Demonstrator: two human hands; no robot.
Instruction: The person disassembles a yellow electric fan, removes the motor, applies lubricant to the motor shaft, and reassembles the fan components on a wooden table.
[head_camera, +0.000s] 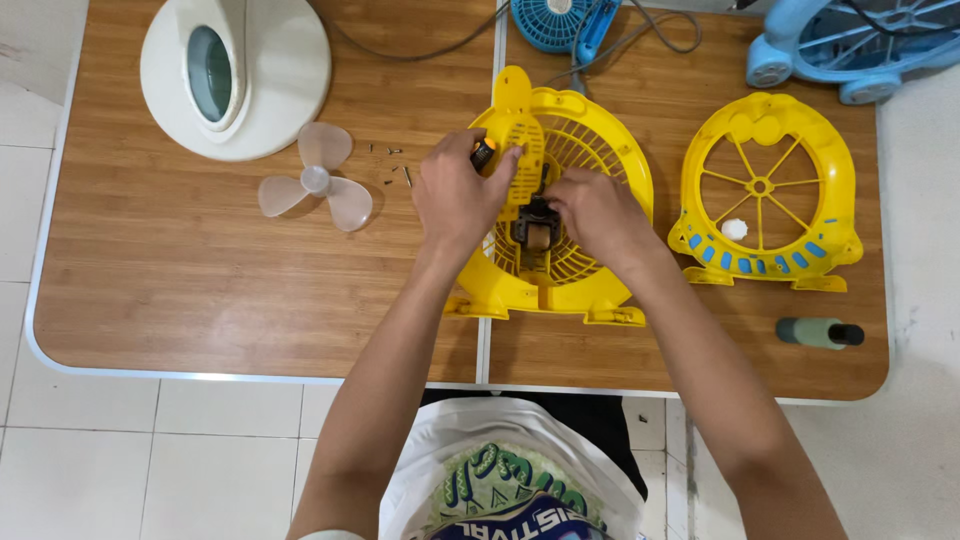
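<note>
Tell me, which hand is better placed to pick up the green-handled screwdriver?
The right hand, probably: the screwdriver lies on the table's right side, nearer it. The left hand is gripping the yellow fan shell.

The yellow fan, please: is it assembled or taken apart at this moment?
Taken apart. The yellow rear housing lies under both hands, its front grille lies separately to the right, and the clear blade rests loose on the table.
</note>
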